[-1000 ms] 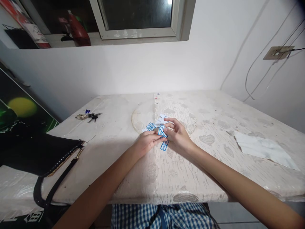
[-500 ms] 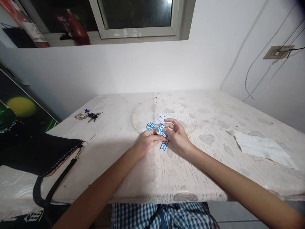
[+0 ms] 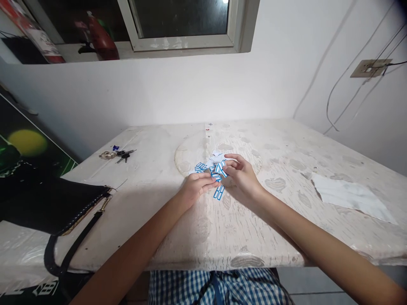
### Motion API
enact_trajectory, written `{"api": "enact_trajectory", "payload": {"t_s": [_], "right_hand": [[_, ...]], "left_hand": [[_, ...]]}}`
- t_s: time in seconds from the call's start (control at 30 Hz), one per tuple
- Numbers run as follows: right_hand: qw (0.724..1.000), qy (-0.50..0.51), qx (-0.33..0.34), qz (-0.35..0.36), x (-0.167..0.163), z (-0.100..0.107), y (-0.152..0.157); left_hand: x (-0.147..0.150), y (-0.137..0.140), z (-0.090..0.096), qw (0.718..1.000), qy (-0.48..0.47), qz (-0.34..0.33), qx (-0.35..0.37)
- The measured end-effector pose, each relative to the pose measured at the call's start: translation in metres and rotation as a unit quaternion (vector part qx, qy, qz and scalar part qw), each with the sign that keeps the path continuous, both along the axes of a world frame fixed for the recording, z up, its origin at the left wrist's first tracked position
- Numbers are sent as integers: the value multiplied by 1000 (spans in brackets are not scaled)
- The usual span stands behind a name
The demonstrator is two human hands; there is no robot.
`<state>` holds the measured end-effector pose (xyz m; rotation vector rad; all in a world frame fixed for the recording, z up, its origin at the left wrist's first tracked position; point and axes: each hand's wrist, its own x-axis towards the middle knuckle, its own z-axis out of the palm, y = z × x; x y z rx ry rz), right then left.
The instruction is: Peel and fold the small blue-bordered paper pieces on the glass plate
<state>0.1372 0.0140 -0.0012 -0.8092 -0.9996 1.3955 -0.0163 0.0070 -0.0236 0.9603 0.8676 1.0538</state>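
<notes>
My right hand pinches small white paper labels with blue borders between thumb and fingers, just above the table. My left hand is closed on another blue-bordered label, held at its fingertips close to the right hand. Below the hands a label with two blue boxes lies on the tablecloth. Several more blue-bordered labels are heaped behind my left hand. Beyond the hands lies a pile of plain white paper pieces, partly covered by my right hand.
The table has a pale patterned cloth under clear plastic. Keys lie at the left, near a black bag with a strap. A white cloth or paper sheet lies at the right. Behind the table rises a white wall.
My right hand has moved slightly right and away from my left hand, carrying labels with it. The label in my left fingers now shows more.
</notes>
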Motion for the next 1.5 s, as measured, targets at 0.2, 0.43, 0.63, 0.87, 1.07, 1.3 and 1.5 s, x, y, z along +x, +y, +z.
{"api": "enact_trajectory", "payload": {"t_s": [0.2, 0.43, 0.63, 0.87, 1.07, 1.3, 1.5], "right_hand": [[990, -90, 109, 0, -4, -11, -3], [967, -202, 155, -19, 0, -23, 4], [918, -328, 219, -29, 4, -19, 3], [935, -296, 188, -47, 6, -17, 6], [970, -232, 75, -17, 6, -10, 5], [977, -203, 62, 4, 5, -13, 6], [992, -120, -9, 37, 3, -13, 2]], "left_hand": [[4, -4, 5, 999, 32, 26, -2], [6, -5, 5, 998, 49, 29, 16], [6, -5, 4, 997, 66, 50, 8], [6, -3, 3, 997, 56, 56, -4], [5, -3, 4, 997, 58, 51, -1], [6, -3, 4, 997, 66, 48, 0], [4, -3, 3, 997, 67, 44, 0]]}}
